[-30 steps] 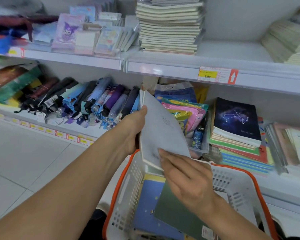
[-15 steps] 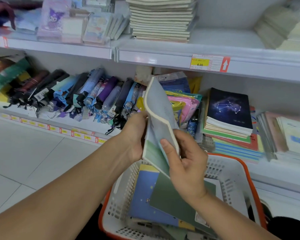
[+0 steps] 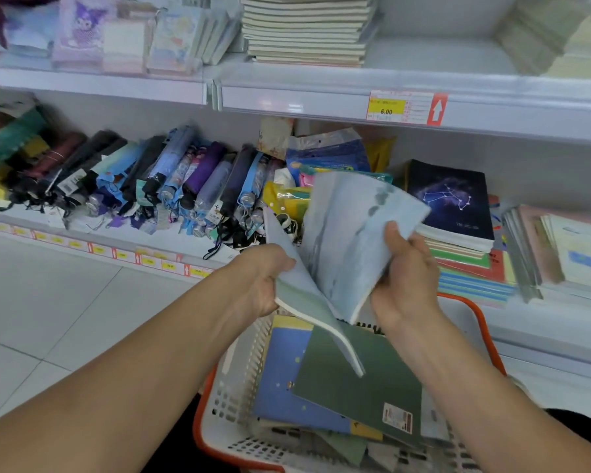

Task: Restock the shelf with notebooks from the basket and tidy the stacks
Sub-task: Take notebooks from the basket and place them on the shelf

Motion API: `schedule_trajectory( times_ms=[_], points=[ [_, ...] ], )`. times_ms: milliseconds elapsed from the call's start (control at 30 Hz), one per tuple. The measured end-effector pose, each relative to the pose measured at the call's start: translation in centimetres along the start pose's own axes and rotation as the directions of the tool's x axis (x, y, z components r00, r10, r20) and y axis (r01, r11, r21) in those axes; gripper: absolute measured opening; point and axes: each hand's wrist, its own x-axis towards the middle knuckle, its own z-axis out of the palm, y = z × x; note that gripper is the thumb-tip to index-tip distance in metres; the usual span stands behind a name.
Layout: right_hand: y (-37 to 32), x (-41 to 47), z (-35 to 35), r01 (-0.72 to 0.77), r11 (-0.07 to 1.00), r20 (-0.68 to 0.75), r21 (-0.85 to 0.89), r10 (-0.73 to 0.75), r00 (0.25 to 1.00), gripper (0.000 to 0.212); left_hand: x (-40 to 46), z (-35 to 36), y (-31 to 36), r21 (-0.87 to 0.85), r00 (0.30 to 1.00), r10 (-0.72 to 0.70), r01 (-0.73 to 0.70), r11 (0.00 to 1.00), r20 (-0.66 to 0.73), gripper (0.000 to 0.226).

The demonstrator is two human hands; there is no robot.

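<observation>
- Left hand [image 3: 263, 281] and forearm: bare, with no sleeve, watch or ring showing.
- Right hand [image 3: 405, 285] and forearm: likewise bare; any rings perhaps hidden.

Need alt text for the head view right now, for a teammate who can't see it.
Two bare hands hold pale blue notebooks fanned apart above a white basket of notebooks: the left hand grips one, the right hand another. Behind are shelves with folded umbrellas and a constellation-cover notebook stack.

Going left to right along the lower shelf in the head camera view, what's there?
Folded umbrellas → colourful plastic pouches → stack topped by a dark constellation notebook → pale notebooks at the far right.
</observation>
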Motion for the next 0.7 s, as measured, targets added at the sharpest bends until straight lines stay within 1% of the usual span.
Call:
schedule_trajectory(
  times_ms=[33,100,167,233,300,333,367,400,467,533,567,633,667,700],
  points=[
    [-0.9,0.7,0.0,-0.065,0.996,-0.061,0.053,0.068,0.996,0.018,-0.2,-0.1,0.4,-0.043,1.0,0.002,-0.002,0.999,-0.013,0.016],
    [-2.0,1.8,-0.1,-0.125,0.978,-0.121,0.17,0.146,0.982,0.026,-0.3,-0.2,0.9,-0.111,1.0,0.007,-0.009,0.994,-0.025,0.02],
    [-2.1,2.0,-0.1,-0.175,0.959,-0.118,0.225,0.205,0.972,0.031,0.0,-0.1,1.2,-0.165,0.999,0.024,-0.03,0.986,-0.04,0.026],
    [-1.4,1.4,-0.1,-0.229,0.956,-0.06,0.183,0.243,0.968,0.034,0.4,0.2,1.4,-0.228,0.998,0.044,-0.052,0.972,-0.04,0.029],
    [-0.3,0.0,0.0,-0.232,0.968,0.005,0.095,0.232,0.973,0.031,1.0,0.4,1.5,-0.283,0.997,0.068,-0.075,0.956,-0.034,0.04],
    [0.2,-0.7,0.1,-0.216,0.975,0.033,0.05,0.215,0.976,0.027,1.1,0.4,1.5,-0.297,0.997,0.067,-0.075,0.952,-0.039,0.049],
    [0.6,-1.2,0.2,-0.2,0.98,0.043,0.017,0.199,0.979,0.024,0.9,0.3,1.5,-0.294,0.997,0.065,-0.076,0.953,-0.049,0.054],
    [0.8,-1.7,0.3,-0.184,0.983,0.044,-0.007,0.184,0.982,0.021,0.6,0.2,1.4,-0.27,0.996,0.072,-0.084,0.959,-0.055,0.049],
    [0.8,-1.8,0.4,-0.148,0.986,0.039,-0.073,0.152,0.988,0.017,0.0,-0.1,1.2,-0.205,0.994,0.087,-0.099,0.974,-0.067,0.024],
    [0.3,-1.6,0.5,-0.138,0.968,0.047,-0.21,0.151,0.987,0.015,-0.2,-1.2,1.3,-0.153,0.991,0.093,-0.107,0.982,-0.093,0.009],
    [0.1,-1.2,0.4,-0.145,0.944,0.056,-0.297,0.169,0.984,0.016,-0.4,-1.9,1.7,-0.128,0.99,0.1,-0.112,0.985,-0.096,0.006],
    [-0.2,0.0,0.0,-0.173,0.853,0.101,-0.492,0.254,0.962,0.024,-1.1,-3.7,2.7,-0.058,0.99,0.12,-0.124,0.991,-0.07,0.011],
    [-0.5,0.5,-0.2,-0.195,0.782,0.132,-0.592,0.332,0.934,0.032,-1.6,-4.7,3.4,-0.01,0.988,0.143,-0.144,0.99,-0.056,0.016],
    [-0.8,0.7,-0.2,-0.226,0.709,0.164,-0.669,0.436,0.885,0.04,-2.2,-5.8,4.0,0.05,0.984,0.175,-0.173,0.984,-0.044,0.023]
  ],
)
